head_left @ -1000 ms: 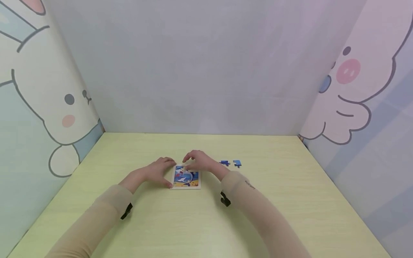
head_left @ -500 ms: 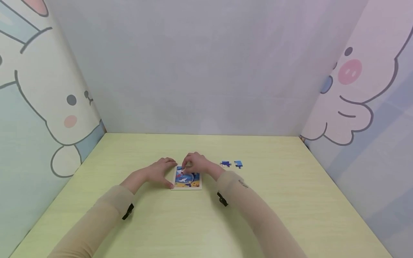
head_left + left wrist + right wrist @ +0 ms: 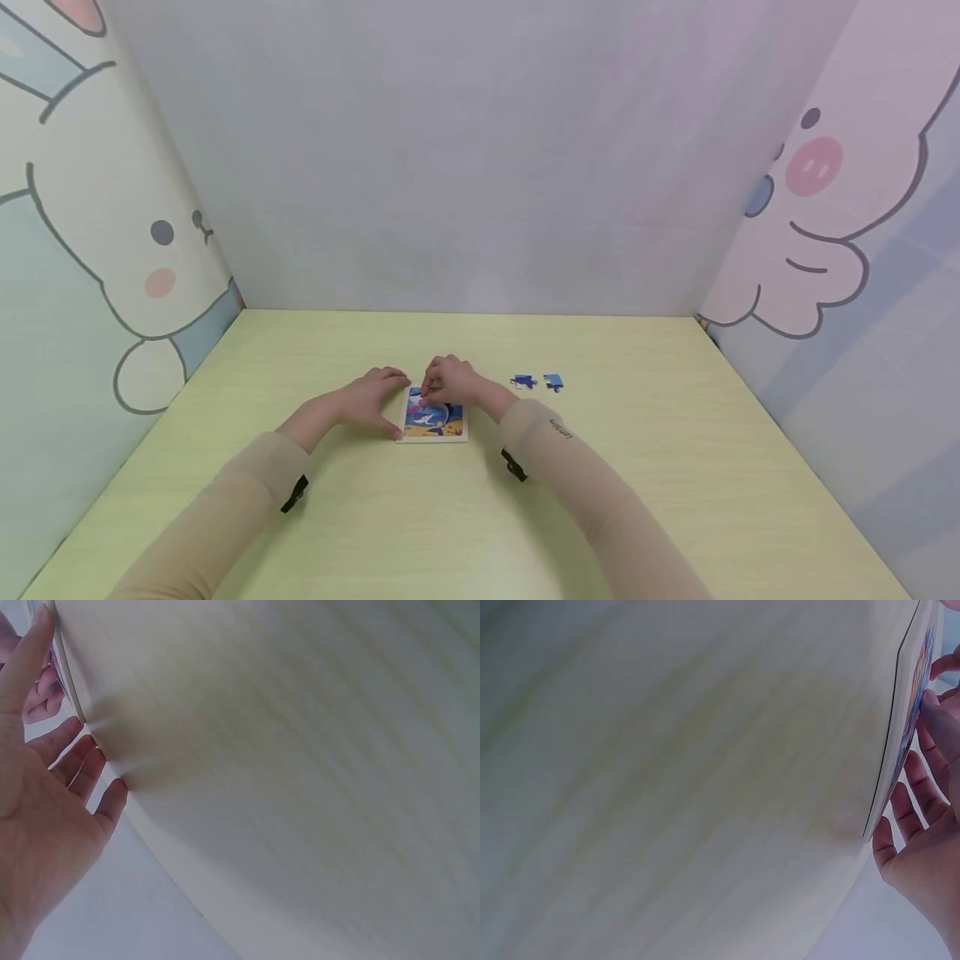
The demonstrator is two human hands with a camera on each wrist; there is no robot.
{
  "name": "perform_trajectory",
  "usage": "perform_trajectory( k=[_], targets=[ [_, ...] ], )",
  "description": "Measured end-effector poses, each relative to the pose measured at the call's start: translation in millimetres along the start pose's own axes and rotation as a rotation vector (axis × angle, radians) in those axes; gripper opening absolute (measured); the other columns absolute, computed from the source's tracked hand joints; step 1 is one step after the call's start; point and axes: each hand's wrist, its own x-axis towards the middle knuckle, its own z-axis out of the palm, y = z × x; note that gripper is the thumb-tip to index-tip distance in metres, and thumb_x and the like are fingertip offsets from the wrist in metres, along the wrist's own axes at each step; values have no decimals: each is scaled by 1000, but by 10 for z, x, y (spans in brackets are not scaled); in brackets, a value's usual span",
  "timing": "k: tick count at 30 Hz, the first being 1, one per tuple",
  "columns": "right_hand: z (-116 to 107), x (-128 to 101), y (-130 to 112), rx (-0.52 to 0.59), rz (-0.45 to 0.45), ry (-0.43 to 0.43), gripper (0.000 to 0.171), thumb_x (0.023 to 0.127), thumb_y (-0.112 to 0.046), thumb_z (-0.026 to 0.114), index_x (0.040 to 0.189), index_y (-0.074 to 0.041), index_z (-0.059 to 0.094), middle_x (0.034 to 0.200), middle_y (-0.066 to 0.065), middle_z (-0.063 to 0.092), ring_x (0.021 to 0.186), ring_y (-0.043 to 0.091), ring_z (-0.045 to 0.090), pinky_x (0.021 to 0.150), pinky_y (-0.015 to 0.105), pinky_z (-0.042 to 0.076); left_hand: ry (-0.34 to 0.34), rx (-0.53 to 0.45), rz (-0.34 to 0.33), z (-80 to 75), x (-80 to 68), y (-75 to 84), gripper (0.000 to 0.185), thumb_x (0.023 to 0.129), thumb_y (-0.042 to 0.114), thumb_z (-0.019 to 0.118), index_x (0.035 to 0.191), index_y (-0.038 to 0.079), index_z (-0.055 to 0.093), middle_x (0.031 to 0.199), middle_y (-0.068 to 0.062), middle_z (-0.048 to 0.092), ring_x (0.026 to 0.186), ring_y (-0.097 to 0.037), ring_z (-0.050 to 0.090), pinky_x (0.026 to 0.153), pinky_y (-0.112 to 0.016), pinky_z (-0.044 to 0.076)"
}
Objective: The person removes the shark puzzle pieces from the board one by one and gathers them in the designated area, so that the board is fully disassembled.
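Observation:
A small picture puzzle in a white frame (image 3: 435, 422) lies flat on the pale green table (image 3: 480, 517). My left hand (image 3: 384, 403) rests against the frame's left edge, fingers straight and thumb along the near corner. The left wrist view shows that hand (image 3: 52, 787) spread beside the frame's thin edge (image 3: 69, 679). My right hand (image 3: 438, 387) bends down over the puzzle's upper part, fingertips pressing on the picture. In the right wrist view its fingers (image 3: 922, 787) lie on the board's face (image 3: 905, 720). Whether a piece sits under them is hidden.
Two loose blue puzzle pieces (image 3: 523, 382) (image 3: 553, 382) lie on the table just right of my right hand. Panels with cartoon animals close the table in on the left (image 3: 112, 250) and right (image 3: 825, 217), and a plain grey wall stands behind.
My right hand has come down and slightly left, from hovering above the puzzle's top edge to pressing on the picture. The left hand and the loose pieces have stayed put.

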Motion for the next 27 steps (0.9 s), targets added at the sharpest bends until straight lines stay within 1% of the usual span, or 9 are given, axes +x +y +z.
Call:
perform_trajectory(
  k=[3, 7, 11, 14, 17, 18, 20, 23, 27],
  targets=[
    [-9, -7, -12, 14, 5, 0, 15, 85, -41, 69, 85, -26, 68, 116, -5, 56, 109, 16, 46, 97, 46, 36, 3, 3, 8, -8, -2, 1, 96, 69, 57, 75, 141, 5, 40, 146, -15, 36, 134, -38, 30, 106, -56, 30],
    [-7, -4, -14, 26, 9, 0, 15, 85, -40, 69, 83, -26, 67, 115, -5, 57, 109, 16, 46, 98, 46, 36, -2, 6, -1, -10, 1, 0, 96, 69, 57, 75, 142, 5, 39, 147, -15, 35, 135, -37, 29, 107, -55, 30],
    [2, 11, -3, 26, 2, 7, 15, 84, -41, 69, 81, -26, 66, 113, -7, 57, 107, 15, 47, 96, 44, 37, -5, 7, -3, -10, 0, -1, 96, 70, 57, 75, 142, 5, 39, 147, -15, 34, 135, -37, 29, 106, -56, 30],
    [0, 20, 1, 22, -22, 23, 15, 83, -39, 71, 80, -25, 67, 107, -7, 58, 103, 14, 48, 93, 40, 40, -6, -3, -6, -16, -2, 1, 96, 70, 58, 75, 142, 6, 39, 148, -15, 34, 136, -37, 28, 106, -56, 30],
    [-4, 27, 5, 35, -44, 37, 14, 82, -36, 72, 80, -23, 68, 99, -8, 59, 95, 11, 50, 89, 32, 41, -11, -10, -18, -21, -1, 4, 96, 70, 58, 75, 143, 7, 39, 149, -13, 33, 137, -35, 27, 108, -54, 29],
    [-3, 30, 7, 44, -46, 38, 13, 82, -35, 72, 80, -23, 69, 97, -8, 59, 93, 9, 50, 88, 29, 41, -8, -11, -12, -22, -2, 3, 96, 70, 57, 75, 143, 7, 39, 148, -14, 33, 137, -36, 28, 107, -55, 29],
    [-2, 33, 12, 73, -40, 38, 12, 82, -33, 73, 79, -22, 69, 93, -9, 58, 88, 7, 50, 85, 25, 41, -7, -9, -4, -21, -1, 3, 96, 70, 57, 75, 143, 6, 38, 148, -15, 33, 136, -37, 28, 107, -55, 30],
    [-2, 28, 10, 154, -22, 35, 10, 82, -29, 74, 81, -21, 68, 90, -9, 59, 82, 6, 51, 77, 21, 43, -9, -11, -3, -22, -7, 7, 96, 70, 56, 75, 143, 6, 38, 148, -15, 33, 136, -37, 29, 106, -56, 30],
    [-4, 18, 3, 241, -16, 39, 14, 82, -23, 74, 92, -19, 65, 88, -8, 60, 77, 8, 53, 69, 20, 44, -12, -28, -15, -14, -12, 9, 95, 70, 54, 76, 143, 7, 39, 148, -14, 33, 136, -35, 29, 107, -55, 29]
  ],
)
